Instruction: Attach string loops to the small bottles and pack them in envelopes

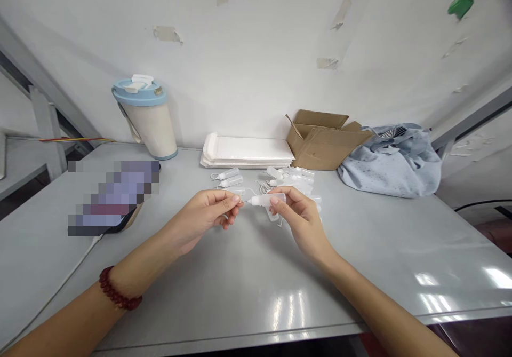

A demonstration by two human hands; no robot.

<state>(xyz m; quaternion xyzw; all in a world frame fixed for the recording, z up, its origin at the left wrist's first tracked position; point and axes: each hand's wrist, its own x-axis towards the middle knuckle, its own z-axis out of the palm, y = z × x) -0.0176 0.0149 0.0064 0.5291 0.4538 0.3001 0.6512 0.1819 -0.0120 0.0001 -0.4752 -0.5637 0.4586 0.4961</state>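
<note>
My right hand (pixel 298 215) pinches a small translucent squeeze bottle (pixel 267 199) held sideways, its thin needle tip pointing left. My left hand (pixel 212 213) is closed in a pinch right at that tip, thumb and forefinger on something tiny I cannot make out, perhaps a cap. Both hands hover just above the grey table (pixel 240 293). Behind them lies a loose pile of similar little bottles (pixel 296 178) with tethered caps.
A blue-lidded cream jug (pixel 146 117) stands at the back left. A stack of white padded envelopes (pixel 248 151), an open cardboard box (pixel 324 141) and a light blue cloth bag (pixel 394 159) line the wall. A blurred-out object (pixel 114 197) and a white cable (pixel 60 287) lie at the left.
</note>
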